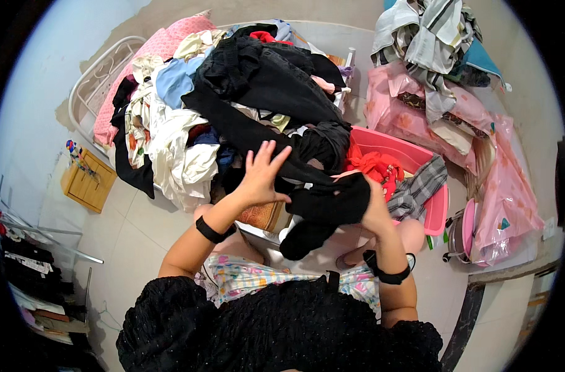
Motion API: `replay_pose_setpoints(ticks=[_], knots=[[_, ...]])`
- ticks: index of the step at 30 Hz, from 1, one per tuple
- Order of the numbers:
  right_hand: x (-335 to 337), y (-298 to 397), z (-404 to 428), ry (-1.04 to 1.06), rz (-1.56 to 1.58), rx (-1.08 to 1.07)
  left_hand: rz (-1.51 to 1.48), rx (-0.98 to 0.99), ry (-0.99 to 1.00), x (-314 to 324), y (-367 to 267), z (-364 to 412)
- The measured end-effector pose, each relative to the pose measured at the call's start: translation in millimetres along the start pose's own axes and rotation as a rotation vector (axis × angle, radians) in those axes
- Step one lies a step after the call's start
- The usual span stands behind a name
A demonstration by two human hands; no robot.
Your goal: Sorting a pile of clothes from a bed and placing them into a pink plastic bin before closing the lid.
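Note:
Black stretchy cloth [331,204], perhaps leggings or tights, hangs bunched from my right hand [378,204], which grips it at the right side. A long dark strip of it stretches up and left onto a large heap of clothes [171,135]. My left hand [264,179] is spread with fingers apart, just left of the bunched cloth and over the strip; I see nothing held in it. The lower end of the cloth dangles above the floor between my knees. Black trousers [282,83] lie across the top of the heap.
A pink plastic tub [436,209] with red and plaid clothes stands right of the heap. Behind it are pink plastic bags [389,102]. The heap lies on a white metal-framed bed [78,93]. A small wooden cabinet [89,181] sits left, near a metal rack [50,237].

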State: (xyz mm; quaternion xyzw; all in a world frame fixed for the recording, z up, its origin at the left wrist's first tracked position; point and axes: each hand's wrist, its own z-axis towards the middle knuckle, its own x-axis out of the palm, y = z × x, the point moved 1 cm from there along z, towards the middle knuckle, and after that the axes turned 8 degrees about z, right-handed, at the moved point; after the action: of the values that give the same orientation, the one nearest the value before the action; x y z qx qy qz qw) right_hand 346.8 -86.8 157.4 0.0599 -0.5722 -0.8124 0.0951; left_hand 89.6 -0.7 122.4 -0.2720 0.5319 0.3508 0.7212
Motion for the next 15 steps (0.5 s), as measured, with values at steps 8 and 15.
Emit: replay_pose_setpoints(ticks=[8, 15], knots=[[-82, -5, -14, -0.905, 0.403, -0.116, -0.650, -0.257, 0.307, 35, 7, 14], [-43, -81, -16, -0.842, 0.789, -0.203, -1.145, -0.025, 0.340, 55, -131, 3]])
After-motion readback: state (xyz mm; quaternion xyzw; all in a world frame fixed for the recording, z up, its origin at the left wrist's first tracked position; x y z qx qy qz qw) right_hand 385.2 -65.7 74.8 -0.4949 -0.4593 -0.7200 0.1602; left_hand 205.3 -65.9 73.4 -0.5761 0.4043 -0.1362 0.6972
